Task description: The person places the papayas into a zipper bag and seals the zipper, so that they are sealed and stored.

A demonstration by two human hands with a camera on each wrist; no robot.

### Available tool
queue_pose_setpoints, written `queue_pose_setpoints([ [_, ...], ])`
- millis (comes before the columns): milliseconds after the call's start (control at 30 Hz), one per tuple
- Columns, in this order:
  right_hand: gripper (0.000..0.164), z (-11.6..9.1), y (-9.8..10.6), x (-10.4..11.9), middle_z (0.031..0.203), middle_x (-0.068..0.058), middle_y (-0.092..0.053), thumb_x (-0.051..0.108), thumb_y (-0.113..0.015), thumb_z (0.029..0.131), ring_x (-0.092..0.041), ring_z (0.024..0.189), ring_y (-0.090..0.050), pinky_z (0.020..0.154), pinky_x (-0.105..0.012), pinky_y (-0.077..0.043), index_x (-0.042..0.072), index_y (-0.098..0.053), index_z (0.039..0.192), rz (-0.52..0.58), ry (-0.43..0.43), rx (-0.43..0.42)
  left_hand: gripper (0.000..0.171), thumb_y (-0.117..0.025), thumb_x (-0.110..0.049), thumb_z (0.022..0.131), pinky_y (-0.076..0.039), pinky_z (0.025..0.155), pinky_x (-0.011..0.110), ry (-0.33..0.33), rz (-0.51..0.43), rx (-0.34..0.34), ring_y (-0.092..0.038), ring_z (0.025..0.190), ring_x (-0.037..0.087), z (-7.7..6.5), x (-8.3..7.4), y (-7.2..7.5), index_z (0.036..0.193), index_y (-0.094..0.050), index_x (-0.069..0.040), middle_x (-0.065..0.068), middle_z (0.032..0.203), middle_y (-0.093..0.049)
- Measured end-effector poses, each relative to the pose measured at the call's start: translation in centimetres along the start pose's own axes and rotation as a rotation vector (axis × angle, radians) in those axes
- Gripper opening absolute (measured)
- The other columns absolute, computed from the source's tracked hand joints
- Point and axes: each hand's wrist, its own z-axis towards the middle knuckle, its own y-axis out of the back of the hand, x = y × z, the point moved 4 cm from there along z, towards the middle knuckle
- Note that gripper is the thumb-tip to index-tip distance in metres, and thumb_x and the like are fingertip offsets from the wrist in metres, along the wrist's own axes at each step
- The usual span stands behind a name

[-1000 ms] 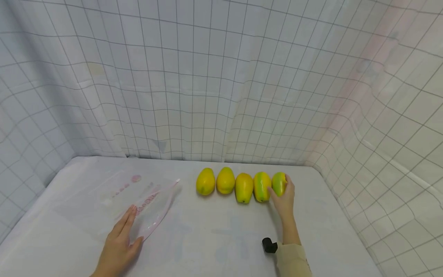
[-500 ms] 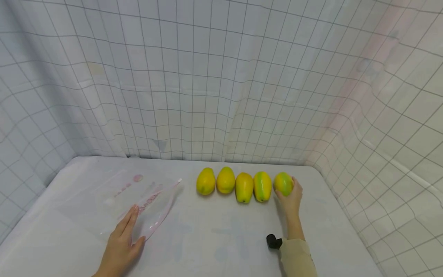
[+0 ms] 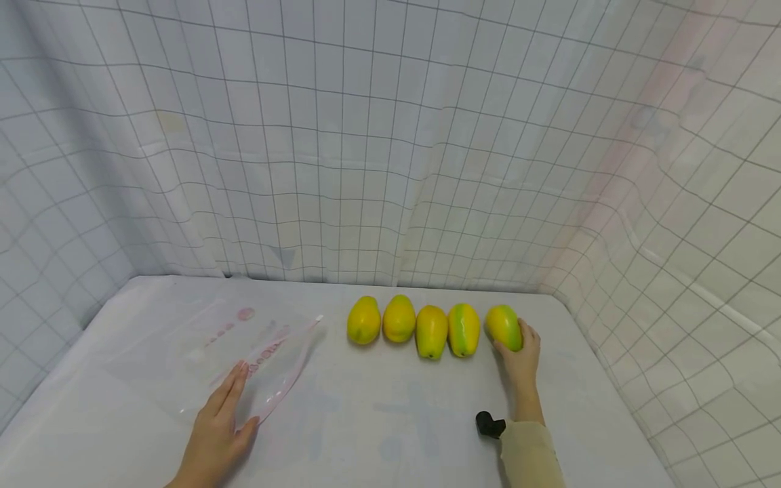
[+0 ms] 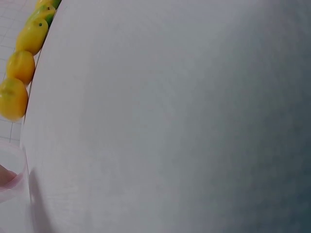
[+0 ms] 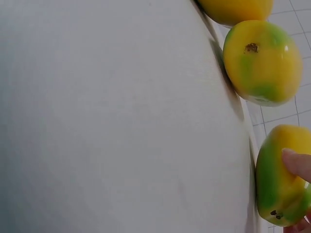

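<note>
"What have you got hold of?"

"My right hand point(image 3: 521, 352) pinches the rightmost yellow-green fruit point(image 3: 503, 327), thumb on its near left side, fingers round its right; the fruit sits aslant, far end toward the left; whether its underside meets the counter point(image 3: 378, 434) I cannot tell for certain."

"Which step would you call that?"

"Handling this one fruit at the right end of the row, I'd judge; the next move calls, I think, for a firm thumb and fingers on that smooth, rounded skin; also for care with the gap on its left, since a nudge could set a neighbour rolling."

"And what's beyond the gap?"

"Four other fruits point(image 3: 432, 332), side by side toward the left, well over on the far part of the counter."

"Your other hand?"

"My left hand point(image 3: 216, 430) lies at the near left on a clear bag point(image 3: 283, 366) with a pink edge, fingers straight and together, thumb spread away; it seems to steady the bag; behind everything, on the far side, hangs a checked curtain point(image 3: 342, 135)."
</note>
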Motion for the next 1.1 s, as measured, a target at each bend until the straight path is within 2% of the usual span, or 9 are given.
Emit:
queue_pose_setpoints([
  [133, 0.07, 0.0, 0.0, -0.7, 0.138, -0.026, -0.025, 0.006, -0.068, 0.08, -0.042, 0.126, -0.024, 0.107, -0.055, -0.016, 0.004, -0.032, 0.14, 0.02, -0.007, 0.026, 0.087, -0.067, -0.009, 0.054, -0.015, 0.108, 0.012, 0.015, 0.008, 0.008, -0.021, 0.133, 0.003, 0.1, -0.1, -0.1, 0.134, -0.037, 0.008, 0.025, 0.137, -0.039],
  [367, 0.071, -0.2, 0.0, -1.1, 0.138, -0.025, -0.025, 0.008, -0.066, 0.082, -0.039, 0.125, -0.026, 0.106, -0.055, -0.018, 0.005, -0.026, 0.141, 0.094, -0.04, 0.049, 0.083, -0.065, -0.013, 0.059, -0.016, 0.108, 0.013, 0.005, 0.004, 0.003, -0.021, 0.133, 0.004, 0.2, -0.3, -0.3, 0.134, -0.037, 0.009, 0.025, 0.137, -0.039],
  [600, 0.07, -0.3, 0.0, -1.0, 0.136, -0.024, -0.029, 0.008, -0.067, 0.082, -0.037, 0.121, -0.03, 0.105, -0.052, -0.023, 0.003, -0.028, 0.139, 0.119, -0.055, 0.036, 0.092, -0.071, -0.002, 0.049, -0.016, 0.106, 0.01, 0.022, 0.027, -0.002, -0.021, 0.131, 0.001, 0.2, -0.4, -0.5, 0.134, -0.038, 0.007, 0.023, 0.137, -0.04],
  [800, 0.067, -0.2, 0.4, -0.2, 0.135, -0.02, -0.032, 0.005, -0.066, 0.082, -0.035, 0.119, -0.032, 0.102, -0.049, -0.027, 0.005, -0.032, 0.139, 0.142, -0.068, -0.011, 0.094, -0.072, -0.001, 0.048, -0.016, 0.106, 0.009, 0.023, 0.046, -0.004, -0.021, 0.131, 0.001, 0.2, -0.5, -0.7, 0.135, -0.038, 0.006, 0.022, 0.137, -0.04],
  [933, 0.065, 0.0, 0.6, 0.9, 0.135, -0.019, -0.034, 0.003, -0.066, 0.08, -0.034, 0.118, -0.034, 0.101, -0.049, -0.029, 0.006, -0.036, 0.137, 0.159, -0.029, -0.035, 0.094, -0.073, 0.0, 0.048, -0.015, 0.106, 0.009, 0.037, 0.056, -0.004, -0.021, 0.13, 0.001, 0.3, -0.6, -0.7, 0.135, -0.038, 0.006, 0.023, 0.137, -0.041],
  [1100, 0.064, 0.1, 0.3, 2.6, 0.135, -0.019, -0.036, 0.002, -0.067, 0.079, -0.034, 0.116, -0.036, 0.099, -0.047, -0.032, 0.004, -0.037, 0.136, 0.189, 0.036, -0.024, 0.093, -0.072, -0.001, 0.048, -0.015, 0.105, 0.007, 0.044, 0.057, -0.01, -0.021, 0.129, 0.0, 0.4, -0.8, -0.6, 0.135, -0.038, 0.006, 0.023, 0.136, -0.041],
])
